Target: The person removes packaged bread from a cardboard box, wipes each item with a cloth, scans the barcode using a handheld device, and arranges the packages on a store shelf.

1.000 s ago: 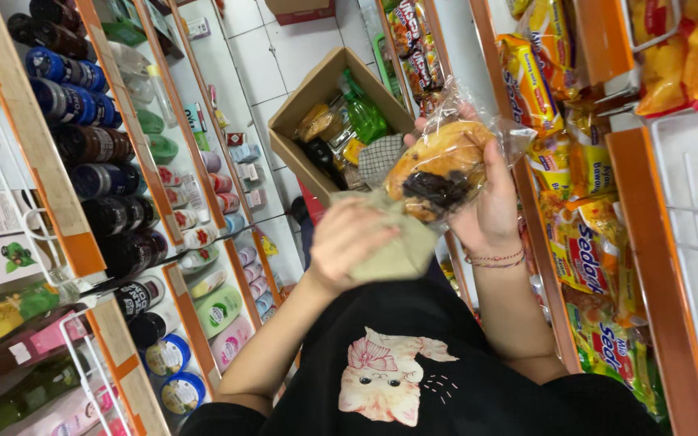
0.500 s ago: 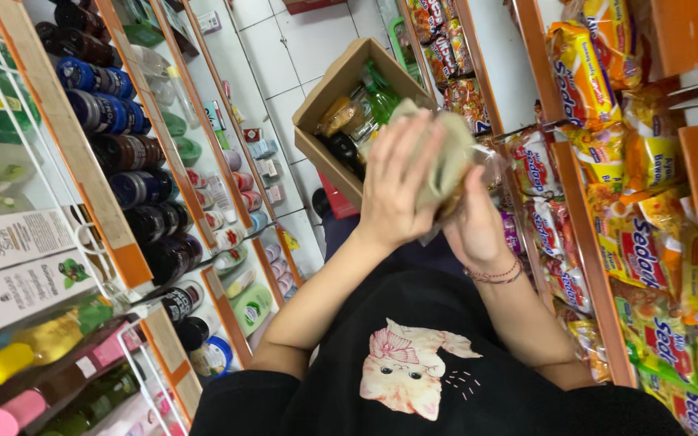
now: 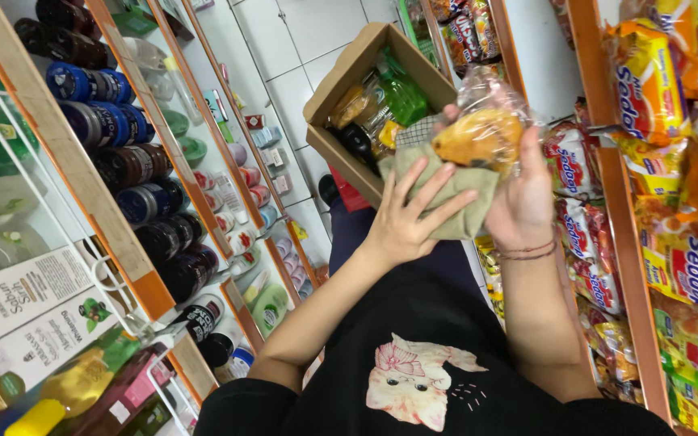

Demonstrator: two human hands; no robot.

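Between the shelves, aisle floor: person stands over an open cardboard box [image 3: 341, 97] holding mixed packets and a dark bottle.
Right hand [image 3: 523, 202]: grip clamped round a clear plastic bag of orange-brown snacks [image 3: 482, 133], held up above the near edge of the box.
Left hand [image 3: 405, 222]: fingers spread flat, pressing an olive cloth [image 3: 446, 190] against the underside of the bag; grip not closed round anything.
Bag, handling (judgement): light, soft, crinkly; film likely slippery, contents probably crushable. Best held by cupping the body from below, not pinching.
Cloth (judgement): limp, easily bunched.
Left shelves: rows of dark and blue tubs [image 3: 115, 137], small jars, boxed goods.
Right shelves: yellow and red noodle packets [image 3: 648, 81], well apart from the hands.
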